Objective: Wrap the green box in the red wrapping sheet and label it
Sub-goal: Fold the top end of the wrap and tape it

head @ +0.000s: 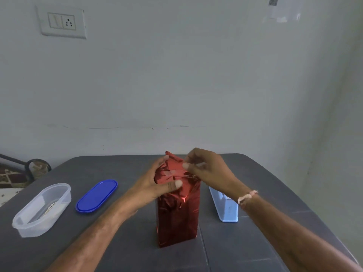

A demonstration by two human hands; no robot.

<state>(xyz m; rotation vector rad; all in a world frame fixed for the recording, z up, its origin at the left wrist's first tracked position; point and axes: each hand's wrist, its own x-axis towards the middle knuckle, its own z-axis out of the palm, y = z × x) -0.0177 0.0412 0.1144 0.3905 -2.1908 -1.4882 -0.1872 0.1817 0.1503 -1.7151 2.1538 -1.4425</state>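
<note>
Left hand (pixel 157 185) is wrapped round the upper part of the parcel, thumb laid flat across the near face and fingers curled over the far side, gripping the red wrapping sheet (pixel 176 218) tight against the box hidden underneath. Right hand (pixel 208 169) is up at the very top, thumb and forefinger closed to a narrow pinch on the folded edge of the sheet, the other fingers loosely curled behind; whether a bit of tape sits between those fingertips, I cannot tell. A clear strip of tape (pixel 172 172) lies across the gathered folds up there. The sheet is shiny metallic foil, crinkled and creased near the top, smoother lower down, with sharp corners at the base. The parcel is tall and rectangular, standing upright in the middle of the dark grey table (pixel 255 242). A pale band (pixel 247 197) circles the right wrist. Just behind that wrist, beside the parcel, stands a light blue plastic holder (pixel 225 209). Off to the left lie a blue oval lid (pixel 97 195) and, further out, a clear oval plastic tub (pixel 41 211).
</note>
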